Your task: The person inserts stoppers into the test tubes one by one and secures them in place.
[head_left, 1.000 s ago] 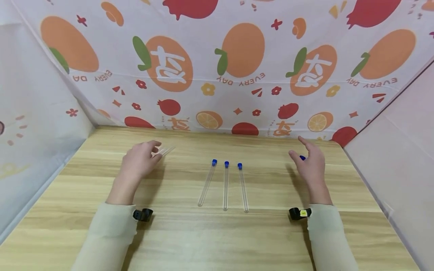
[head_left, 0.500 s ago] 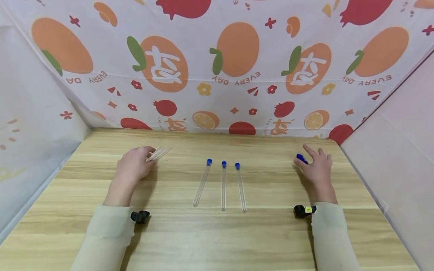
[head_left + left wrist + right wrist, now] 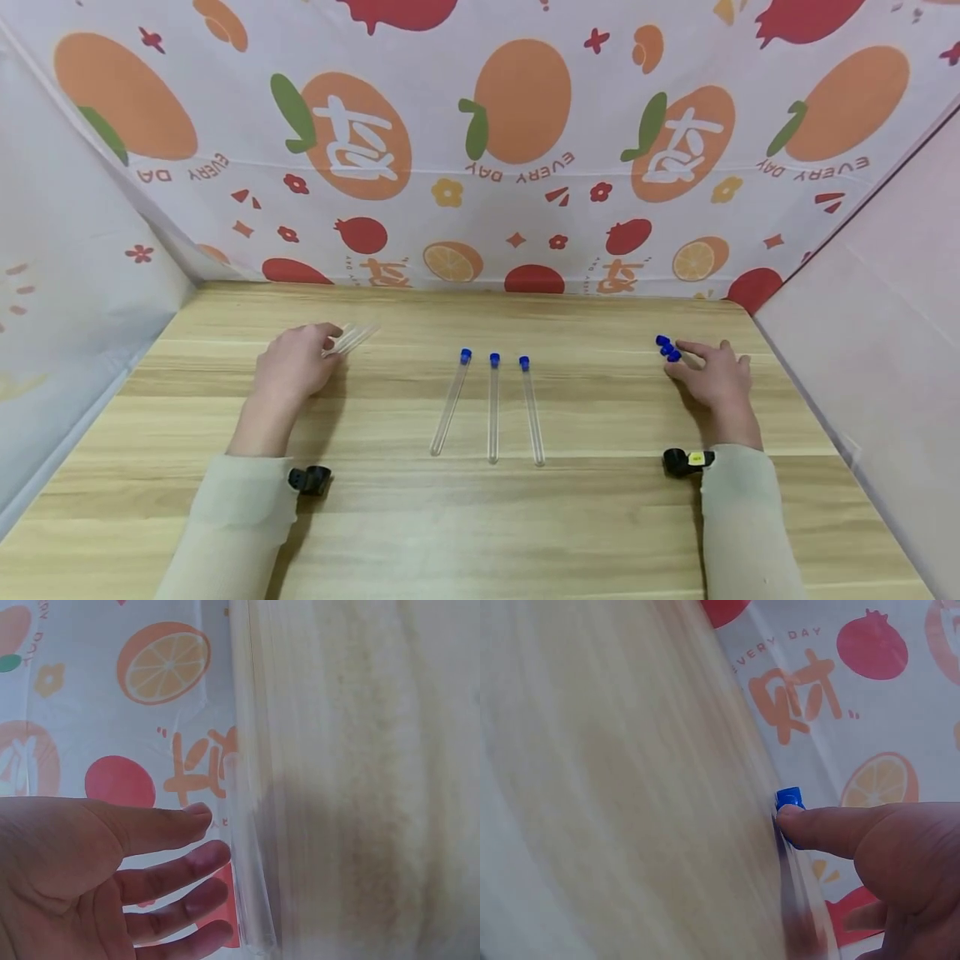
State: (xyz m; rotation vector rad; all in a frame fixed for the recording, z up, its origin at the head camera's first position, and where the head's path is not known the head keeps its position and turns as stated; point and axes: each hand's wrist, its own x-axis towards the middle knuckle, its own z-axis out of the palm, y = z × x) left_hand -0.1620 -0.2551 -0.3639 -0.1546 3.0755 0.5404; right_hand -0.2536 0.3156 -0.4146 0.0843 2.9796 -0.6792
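At the back left, my left hand [image 3: 294, 362] is beside several loose clear tubes [image 3: 354, 337] lying on the table. In the left wrist view its thumb and fingers are apart, with the fingertips close to the tubes [image 3: 251, 892]. Toward the back right lie blue caps [image 3: 663, 341] in a small cluster. My right hand [image 3: 716, 379] has its thumb and index finger spread around the nearest cap. From the right wrist, the thumb overlaps a blue cap [image 3: 788, 797]; whether it presses on it I cannot tell. Three clear test tubes [image 3: 493, 417] with blue caps lie mid-table.
The wooden table [image 3: 480, 533] ends at a fruit-printed cloth [image 3: 525, 208] hanging along the back. Pale sheets stand at the left [image 3: 75, 275] and right [image 3: 877, 308] sides. A small black camera sits on each wrist.
My right hand has moved slightly right and down, uncovering the blue caps, and its thumb and index finger have come closer to them. The left hand has lowered a little beside the clear tubes.
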